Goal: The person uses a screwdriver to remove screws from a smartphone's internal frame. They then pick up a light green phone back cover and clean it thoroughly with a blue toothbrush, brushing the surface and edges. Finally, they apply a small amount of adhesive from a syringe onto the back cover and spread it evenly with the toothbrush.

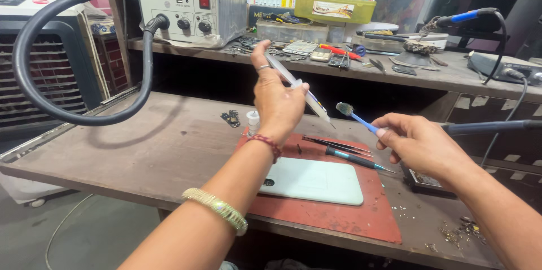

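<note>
My left hand (275, 99) is raised over the bench and grips a clear syringe (307, 94), its tip pointing down to the right. My right hand (420, 145) holds a small blue-handled brush (355, 116), whose bristles sit just right of the syringe tip. Below both hands a pale green phone (316, 181) lies face down on a red mat (361, 213). Tweezers and a dark-handled tool (344, 154) rest on the mat behind the phone.
A grey hot-air rework station (189, 7) with a black hose (34, 78) stands on the rear shelf. A soldering iron (468, 17) sits at the right. A small white bottle (253, 121) stands left of the mat. A dark tray (429, 182) and metal scraps (460, 230) lie at the right.
</note>
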